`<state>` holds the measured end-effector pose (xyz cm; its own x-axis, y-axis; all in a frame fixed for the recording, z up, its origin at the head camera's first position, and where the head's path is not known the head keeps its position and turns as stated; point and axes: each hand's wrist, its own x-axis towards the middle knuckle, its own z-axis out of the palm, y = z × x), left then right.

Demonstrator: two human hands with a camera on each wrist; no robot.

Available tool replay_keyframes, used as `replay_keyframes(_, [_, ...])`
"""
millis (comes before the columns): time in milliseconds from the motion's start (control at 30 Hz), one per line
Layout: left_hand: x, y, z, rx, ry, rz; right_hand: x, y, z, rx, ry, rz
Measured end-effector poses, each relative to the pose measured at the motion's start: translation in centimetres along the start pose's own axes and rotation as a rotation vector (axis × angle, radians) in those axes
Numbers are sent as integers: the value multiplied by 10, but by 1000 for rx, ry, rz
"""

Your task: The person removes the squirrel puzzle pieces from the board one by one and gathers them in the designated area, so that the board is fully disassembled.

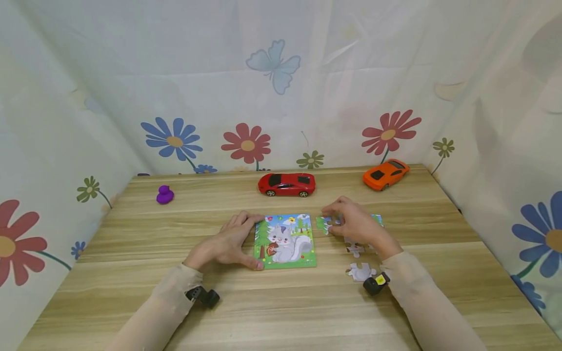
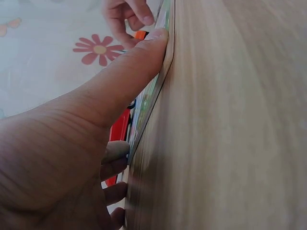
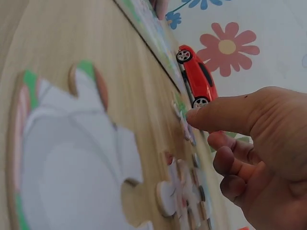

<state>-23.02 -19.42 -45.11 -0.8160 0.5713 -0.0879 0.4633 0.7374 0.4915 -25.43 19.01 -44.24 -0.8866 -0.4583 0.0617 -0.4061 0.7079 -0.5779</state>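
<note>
A square puzzle board (image 1: 290, 241) pictures a grey squirrel with a nut among green trees. My left hand (image 1: 230, 241) rests along its left side, thumb on the lower-left corner and fingers at the upper-left one. The same thumb (image 2: 139, 57) lies straight against the board's edge in the left wrist view. Right of the board, my right hand (image 1: 357, 224) pinches a green-and-white jigsaw piece (image 1: 323, 225) at the table surface; its index fingertip is hidden in the right wrist view. Other jigsaw pieces (image 1: 362, 272) lie beneath and beside that hand, partly covered by it.
Toward the back of the wooden table (image 1: 210, 195) stand a red toy car (image 1: 287, 185) and an orange toy car (image 1: 386, 174). A purple toy duck (image 1: 165, 195) sits at the back left. Flower-printed cloth (image 1: 197, 87) hangs around the back and sides.
</note>
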Motion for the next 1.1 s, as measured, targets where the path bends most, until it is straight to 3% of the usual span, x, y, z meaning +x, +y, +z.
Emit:
replay_keyframes(400, [1, 1, 0, 6, 1, 0, 1, -30, -9, 128, 100, -39])
replay_keyframes(833, [-2, -1, 2, 2, 6, -2, 16, -73, -9, 274, 80, -73])
replay_keyframes(1100, [-2, 0, 1, 0, 18, 19, 27, -88, 13, 337, 40, -128])
